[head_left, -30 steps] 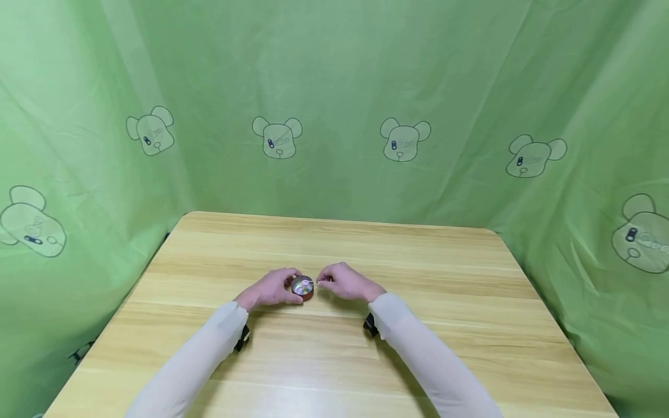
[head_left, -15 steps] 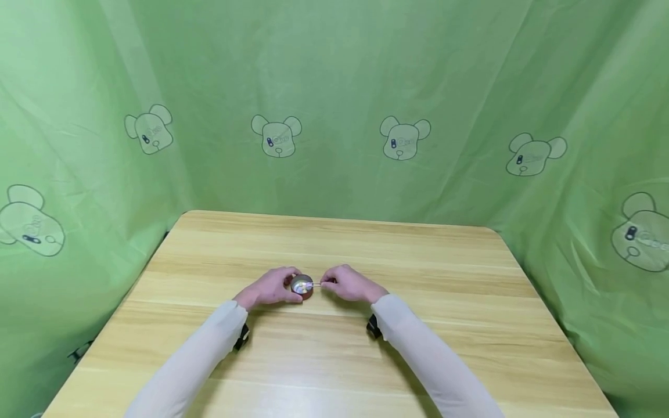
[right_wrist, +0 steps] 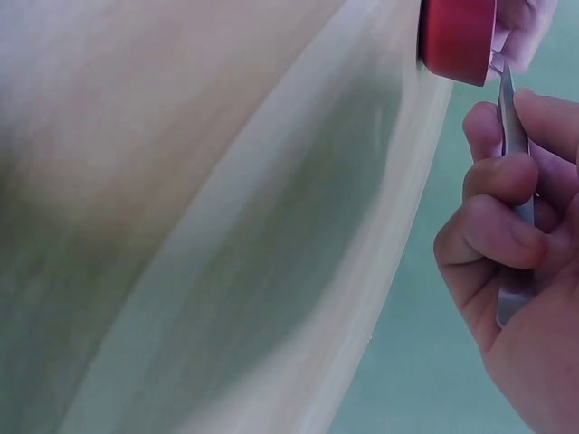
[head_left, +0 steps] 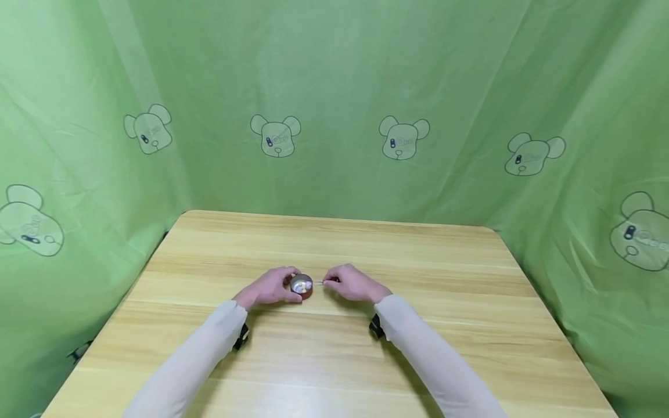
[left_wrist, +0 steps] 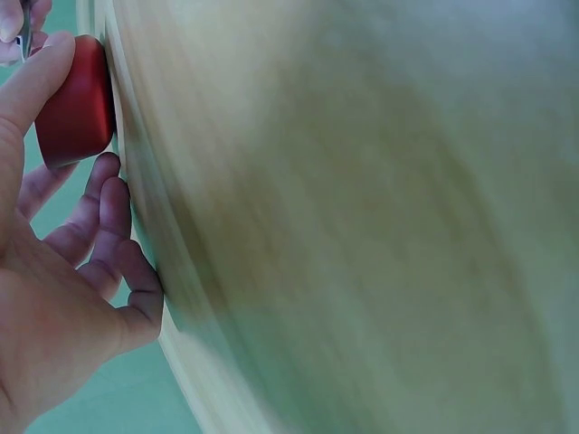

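A small round red tin (head_left: 302, 296) sits on the table left of the middle, with several small pale pieces (head_left: 301, 287) inside it. My left hand (head_left: 269, 287) grips the tin's left side between thumb and fingers; its red wall (left_wrist: 81, 104) shows in the left wrist view. My right hand (head_left: 353, 284) pinches metal tweezers (right_wrist: 514, 303) just to the right of the tin. The tweezers' tips point left at the tin's rim. Whether they hold a piece cannot be made out.
A light wood-grain table (head_left: 334, 360) lies under both hands. Green curtains (head_left: 334, 69) printed with bear heads hang behind and at both sides. Each wrist carries a black device, such as the right wrist camera (head_left: 376, 327).
My right hand has drawn slightly right, and the tweezers' tips have moved from over the tin's inside to its right rim. My left hand keeps its grip on the tin.
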A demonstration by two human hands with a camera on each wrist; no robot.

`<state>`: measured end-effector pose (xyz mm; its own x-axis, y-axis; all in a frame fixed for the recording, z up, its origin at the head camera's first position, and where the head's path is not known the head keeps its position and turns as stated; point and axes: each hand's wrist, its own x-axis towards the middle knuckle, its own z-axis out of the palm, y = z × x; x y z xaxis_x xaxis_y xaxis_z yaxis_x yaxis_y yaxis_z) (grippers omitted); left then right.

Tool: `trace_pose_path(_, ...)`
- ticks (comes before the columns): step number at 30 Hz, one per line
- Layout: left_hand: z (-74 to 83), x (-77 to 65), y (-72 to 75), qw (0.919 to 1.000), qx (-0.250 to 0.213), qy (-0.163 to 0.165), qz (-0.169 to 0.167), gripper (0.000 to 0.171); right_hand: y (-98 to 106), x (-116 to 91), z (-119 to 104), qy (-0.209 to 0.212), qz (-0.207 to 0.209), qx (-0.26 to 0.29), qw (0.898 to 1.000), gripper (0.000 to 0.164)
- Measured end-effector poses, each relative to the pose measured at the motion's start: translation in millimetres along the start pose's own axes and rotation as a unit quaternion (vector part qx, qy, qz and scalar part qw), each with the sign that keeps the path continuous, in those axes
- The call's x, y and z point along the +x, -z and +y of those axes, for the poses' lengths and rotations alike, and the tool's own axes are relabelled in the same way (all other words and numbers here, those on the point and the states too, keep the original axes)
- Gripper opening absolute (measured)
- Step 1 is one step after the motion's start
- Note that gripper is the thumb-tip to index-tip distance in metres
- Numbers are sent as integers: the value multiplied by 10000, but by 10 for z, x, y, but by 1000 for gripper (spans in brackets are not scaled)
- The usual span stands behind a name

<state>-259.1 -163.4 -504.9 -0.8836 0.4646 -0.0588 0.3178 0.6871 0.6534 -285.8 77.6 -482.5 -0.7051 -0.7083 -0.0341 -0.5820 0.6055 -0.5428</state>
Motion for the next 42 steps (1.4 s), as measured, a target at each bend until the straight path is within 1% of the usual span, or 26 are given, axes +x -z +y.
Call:
trace_pose_path(6, -4, 3, 3, 10000, -22, 13, -1, 55, 13, -12, 8, -52, 55, -68, 9999, 20)
trace_pose_path(10, -1, 1, 5, 10000, 22, -19, 22, 54, 10, -17, 10, -11, 56, -29, 10000, 19)
trace_pose_path(14, 6, -6, 13, 9999, 40, -82, 41, 54, 12, -25, 21, -59, 106, 13, 9999, 19)
trace_pose_path(16, 7, -7, 16, 10000, 33, -64, 40, 55, 16, -25, 24, -72, 149, 8, 9999, 20)
trace_pose_path(23, 5, -4, 17, 9999, 81, -73, 40, 55, 17, 12, -3, -8, 193, -214, 9996, 21)
trace_pose_path(28, -14, 9, 9, 9999, 102, -62, 51, 54, 13, 32, -34, -54, 222, -210, 9995, 22)
trace_pose_path(36, 1, 11, 11, 9999, 113, -32, 72, 56, 35, -9, -8, -80, 268, -55, 9996, 21)
trace_pose_path(42, 24, -11, 17, 10000, 72, -2, 37, 57, 87, -93, 110, -340, 279, 178, 9989, 21)
